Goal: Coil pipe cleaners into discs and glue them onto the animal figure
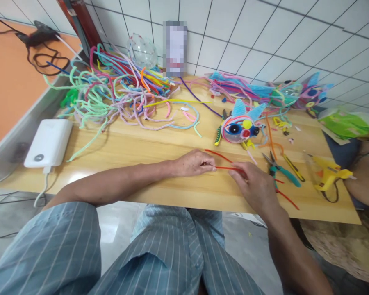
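Between my two hands runs a red pipe cleaner [225, 167], just above the table's front part. My left hand [193, 163] pinches its left end, while my right hand [254, 184] has its fingers closed on the other end. A second red length [219, 155] shows just behind my hands. More red pieces [287, 199] lie to the right of my right hand. Beyond my hands sits a round decorated figure [241, 128] with blue ears, dark eyes and a red nose. Green-handled pliers [284, 172] rest beside my right hand.
A pile of coloured pipe cleaners [110, 90] covers the back left. A white power bank [48, 143] with a cable lies at the left. On the right are a yellow glue gun [330, 174], a yellow cutter [293, 167] and another person's arm [364, 176]. A phone [176, 49] leans against the tiled wall.
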Action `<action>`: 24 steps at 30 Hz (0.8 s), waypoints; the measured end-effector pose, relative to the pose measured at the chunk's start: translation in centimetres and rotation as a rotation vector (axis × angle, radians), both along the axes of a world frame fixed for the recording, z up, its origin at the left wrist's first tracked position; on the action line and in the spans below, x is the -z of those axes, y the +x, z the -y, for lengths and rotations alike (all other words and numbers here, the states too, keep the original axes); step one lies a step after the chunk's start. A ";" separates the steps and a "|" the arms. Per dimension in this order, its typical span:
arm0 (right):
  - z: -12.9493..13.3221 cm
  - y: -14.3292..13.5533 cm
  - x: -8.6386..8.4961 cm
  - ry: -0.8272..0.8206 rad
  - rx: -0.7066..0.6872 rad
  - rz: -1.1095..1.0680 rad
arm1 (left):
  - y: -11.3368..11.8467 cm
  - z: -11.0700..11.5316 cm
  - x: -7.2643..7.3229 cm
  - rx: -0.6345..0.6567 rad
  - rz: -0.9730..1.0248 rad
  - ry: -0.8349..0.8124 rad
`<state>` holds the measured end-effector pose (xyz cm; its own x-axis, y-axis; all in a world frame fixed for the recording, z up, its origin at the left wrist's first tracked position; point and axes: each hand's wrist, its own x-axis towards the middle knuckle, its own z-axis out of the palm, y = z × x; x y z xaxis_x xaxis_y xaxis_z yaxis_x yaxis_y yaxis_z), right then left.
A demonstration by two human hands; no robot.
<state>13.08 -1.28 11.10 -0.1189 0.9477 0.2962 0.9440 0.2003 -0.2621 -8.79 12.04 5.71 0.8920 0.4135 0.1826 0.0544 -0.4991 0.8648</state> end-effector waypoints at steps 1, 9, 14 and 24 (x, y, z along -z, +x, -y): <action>-0.2 -0.5 0.1 -0.012 -0.017 -0.008 | 0.0 0.0 0.0 -0.011 -0.011 0.009; -1.3 -2.5 0.4 -0.035 -0.075 0.073 | -0.3 0.4 -0.3 -0.016 0.019 0.146; -1.7 -2.4 0.3 -0.067 -0.130 0.030 | -0.2 0.4 0.1 0.011 0.001 0.156; -2.2 -1.5 1.4 0.031 -0.183 -0.009 | 0.1 -0.2 -0.1 0.025 0.033 -0.039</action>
<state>11.54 0.89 9.70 -0.2862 0.9008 0.3266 0.8887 0.3770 -0.2611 -8.67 12.23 5.76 0.8958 0.3988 0.1963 0.0135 -0.4657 0.8848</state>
